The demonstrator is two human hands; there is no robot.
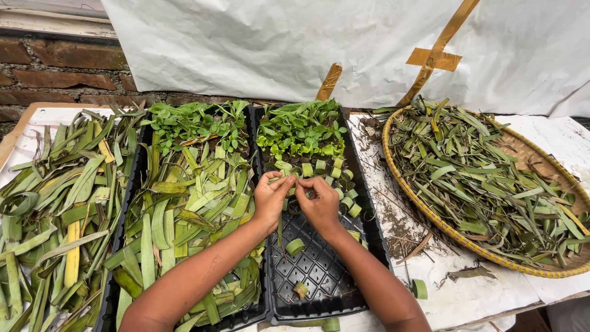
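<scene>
My left hand (270, 197) and my right hand (318, 203) meet over a black seedling tray (319, 276), fingertips pinched together on a green leaf strip (293, 179). Below them the strip hangs down. Small rolled leaf rings (342, 178) fill the tray's cells beside green seedlings (301, 132) at its far end. One loose ring (295, 246) lies in the bare part of the tray.
A second black tray (132, 184) on the left holds cut leaf strips and seedlings. More leaves (55, 197) are piled at far left. A round woven basket (393, 166) of leaf scraps sits on the right. White sheeting hangs behind. A stray ring (420, 288) lies on the table.
</scene>
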